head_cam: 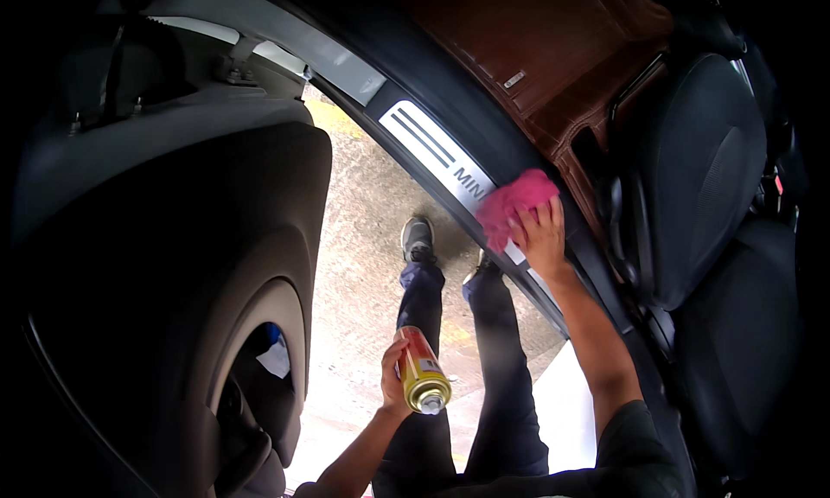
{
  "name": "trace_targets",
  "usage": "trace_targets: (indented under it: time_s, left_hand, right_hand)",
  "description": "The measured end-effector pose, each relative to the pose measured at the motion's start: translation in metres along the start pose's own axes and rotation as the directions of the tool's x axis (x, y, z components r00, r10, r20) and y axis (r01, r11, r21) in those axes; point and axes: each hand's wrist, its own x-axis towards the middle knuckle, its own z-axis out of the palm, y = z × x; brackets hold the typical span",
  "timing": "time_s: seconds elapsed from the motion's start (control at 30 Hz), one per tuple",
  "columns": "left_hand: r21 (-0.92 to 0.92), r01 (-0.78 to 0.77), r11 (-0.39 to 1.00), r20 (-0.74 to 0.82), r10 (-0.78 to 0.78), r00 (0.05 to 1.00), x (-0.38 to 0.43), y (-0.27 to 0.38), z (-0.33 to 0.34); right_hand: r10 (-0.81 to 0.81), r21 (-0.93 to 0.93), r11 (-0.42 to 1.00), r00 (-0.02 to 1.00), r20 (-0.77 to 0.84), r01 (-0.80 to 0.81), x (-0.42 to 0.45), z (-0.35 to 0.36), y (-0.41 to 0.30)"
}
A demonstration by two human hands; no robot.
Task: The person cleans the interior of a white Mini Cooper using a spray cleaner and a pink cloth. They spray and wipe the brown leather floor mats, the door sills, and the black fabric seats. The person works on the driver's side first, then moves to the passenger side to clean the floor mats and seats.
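Observation:
My right hand (542, 237) presses a bunched pink cloth (519, 203) onto the metal door sill plate (431, 148) of a car, covering part of its MINI lettering. The plate lies along the black sill (454, 102). Lower down, my left hand (393, 378) grips a red and yellow aerosol can (420, 362) around its side, in front of my legs. The can is tilted, its nozzle end towards the camera, and it bears writing. Some of my left fingers are hidden behind it.
The open car door (259, 193) fills the left side. Brown floor lining (551, 37) and a black seat (700, 187) are inside the car on the right. My shoes (418, 235) stand on concrete ground (363, 193) between door and sill.

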Motion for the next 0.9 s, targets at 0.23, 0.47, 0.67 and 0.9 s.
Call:
trace_targets:
  time_s: [0.23,0.47,0.67,0.9]
  left_hand:
    - [0.674,-0.487,0.555,0.324,0.371,0.87,0.007,0.04,-0.003]
    - [0.763,-0.504,0.404,0.386,0.342,0.857,0.01,0.044,-0.002]
    - [0.804,-0.446,0.393,0.338,0.314,0.887,0.021,0.055,0.005]
    - [0.789,-0.515,0.336,0.433,0.29,0.853,0.022,0.055,0.015]
  right_hand:
    - [-0.028,0.091,0.995,0.98,-0.199,0.047,0.229,0.053,-0.072]
    - [0.008,0.076,0.997,0.981,-0.194,0.007,0.232,0.042,-0.027]
    - [0.504,0.981,-0.104,0.841,0.195,-0.165,0.32,0.009,-0.066]
    - [0.291,0.424,0.894,0.907,-0.304,-0.145,0.345,0.085,-0.076]
